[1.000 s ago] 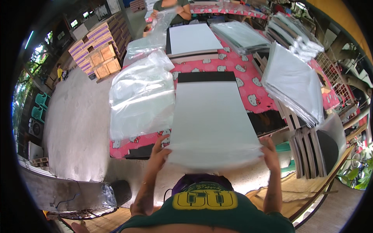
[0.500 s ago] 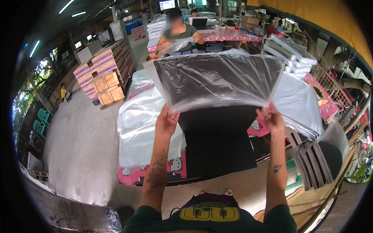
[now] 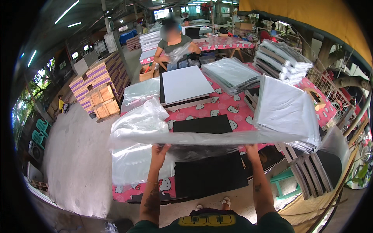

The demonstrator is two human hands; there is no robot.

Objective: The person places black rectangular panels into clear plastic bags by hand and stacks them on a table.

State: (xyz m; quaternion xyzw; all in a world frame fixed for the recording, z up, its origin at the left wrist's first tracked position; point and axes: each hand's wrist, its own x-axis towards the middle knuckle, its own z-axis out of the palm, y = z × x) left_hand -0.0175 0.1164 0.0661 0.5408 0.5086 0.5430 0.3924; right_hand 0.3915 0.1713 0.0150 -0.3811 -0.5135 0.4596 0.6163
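Observation:
My left hand (image 3: 159,150) and my right hand (image 3: 251,149) each grip the near edge of a wide flat board in a clear plastic bag (image 3: 202,138). I hold it level above the table and see it almost edge-on. Under it a black board (image 3: 211,174) lies at the table's near edge. A second black board (image 3: 202,124) lies just beyond, on the pink patterned tablecloth (image 3: 229,105). A heap of clear plastic bags (image 3: 136,124) lies beside my left hand.
A white board on a stack (image 3: 184,83) sits mid-table. Bagged boards lean in a pile on the right (image 3: 285,108), with more behind (image 3: 231,73). Another person (image 3: 173,42) works at the far end. Stacked cardboard boxes (image 3: 99,91) stand on the left floor.
The bagged board went from lying flat on the table to being lifted and tilted up, dark underside toward me. Now it is held level, edge-on.

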